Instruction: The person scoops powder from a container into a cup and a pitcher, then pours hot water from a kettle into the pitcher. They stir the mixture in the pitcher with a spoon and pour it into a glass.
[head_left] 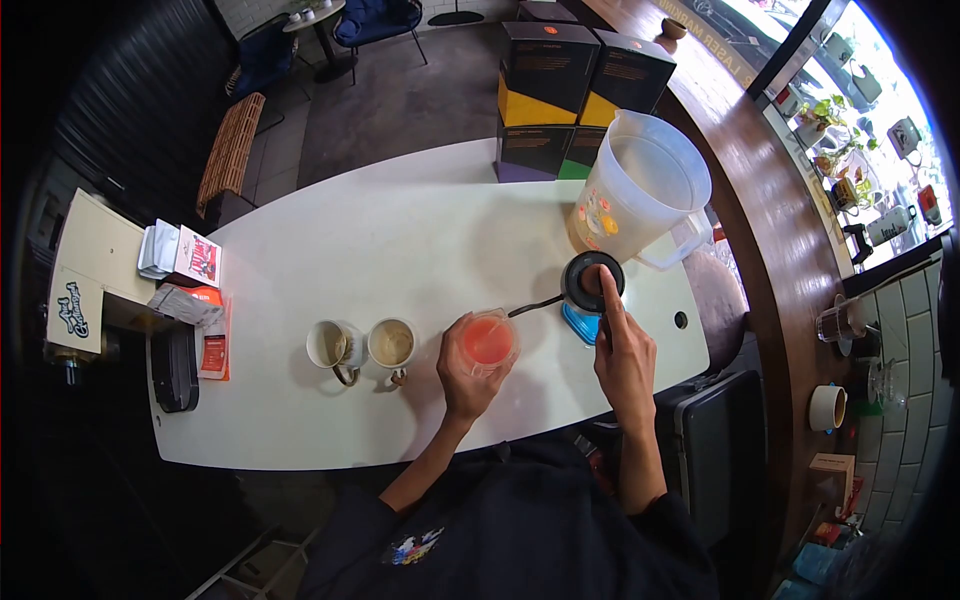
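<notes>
My left hand (pixel 465 375) is wrapped around a clear cup (pixel 489 340) that contains a pinkish-red liquid. Just right of it, a thin dark spout points at the cup's rim from a black, round-topped gooseneck kettle (pixel 577 283). The index finger of my right hand (pixel 625 365) lies across the kettle's lid, while the other fingers curl in below it; the handle is hidden. A blue flat item (pixel 580 325) shows partly under the kettle. Left of my left hand stand two light mugs, a nearer mug (pixel 392 342) and a farther mug (pixel 330 344), with brownish residue inside.
A large translucent pitcher (pixel 640 185) stands behind the kettle. Black boxes (pixel 548 70) are stacked at the table's back edge. On the left are a cream machine (pixel 95 265), packets (pixel 160 250) and a black case (pixel 175 368). A wooden counter (pixel 770 190) runs along the right.
</notes>
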